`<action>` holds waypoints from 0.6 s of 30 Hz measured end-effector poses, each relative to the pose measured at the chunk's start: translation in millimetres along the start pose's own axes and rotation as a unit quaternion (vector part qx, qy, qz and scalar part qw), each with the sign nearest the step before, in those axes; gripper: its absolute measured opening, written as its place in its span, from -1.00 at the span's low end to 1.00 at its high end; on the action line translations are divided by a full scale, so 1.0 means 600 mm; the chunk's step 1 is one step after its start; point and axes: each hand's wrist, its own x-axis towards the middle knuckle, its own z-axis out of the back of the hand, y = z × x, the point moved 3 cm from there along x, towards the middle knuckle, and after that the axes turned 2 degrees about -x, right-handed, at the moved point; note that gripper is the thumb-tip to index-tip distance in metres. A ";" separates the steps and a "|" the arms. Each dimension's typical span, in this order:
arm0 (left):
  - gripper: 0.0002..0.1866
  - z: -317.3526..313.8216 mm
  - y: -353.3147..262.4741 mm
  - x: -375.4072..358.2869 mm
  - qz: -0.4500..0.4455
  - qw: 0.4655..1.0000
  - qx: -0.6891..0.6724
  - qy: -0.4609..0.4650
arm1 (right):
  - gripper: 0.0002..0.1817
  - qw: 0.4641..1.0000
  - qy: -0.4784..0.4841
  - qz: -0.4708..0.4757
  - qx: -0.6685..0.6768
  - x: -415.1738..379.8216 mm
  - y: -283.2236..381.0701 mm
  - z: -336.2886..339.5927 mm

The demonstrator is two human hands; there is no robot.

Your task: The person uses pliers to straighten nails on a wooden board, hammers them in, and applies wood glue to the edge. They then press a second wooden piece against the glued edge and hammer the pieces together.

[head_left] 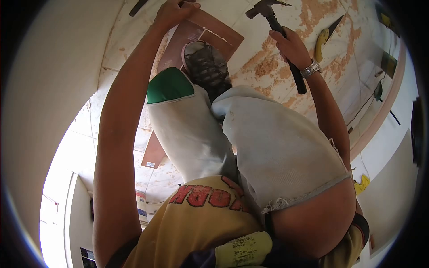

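My right hand (292, 48), a watch on its wrist, is closed around the dark handle of a claw hammer (273, 18). The hammer's head is raised toward the top of the view, with its handle end hanging below my hand. My left hand (175, 12) is at the top edge of the view, by the upper corner of a brown board (228, 33). Its fingers look curled, and what they grip is partly cut off. A white, string-like strip lies on the board. My shoe (206, 64) is over the board's lower part.
A yellow-handled tool with a pointed dark blade (321, 44) lies on the dusty floor (263, 67) right of the hammer. A dark bar (137, 6) is at the top left. Another brown piece with a label (153, 152) and a bucket (141, 205) are at lower left.
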 end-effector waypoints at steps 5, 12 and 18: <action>-0.66 0.006 -0.036 -0.013 -0.037 0.998 0.022 -0.040 | -0.70 0.988 -0.006 -0.023 0.154 -0.072 -0.038 -0.024; -0.41 0.002 0.023 0.012 0.031 1.000 0.005 -0.003 | -0.61 0.982 -0.025 -0.037 0.181 -0.069 -0.015 -0.072; -0.46 0.000 0.004 -0.004 0.095 0.994 0.028 -0.049 | -0.54 0.994 -0.039 0.081 0.069 -0.063 -0.019 -0.105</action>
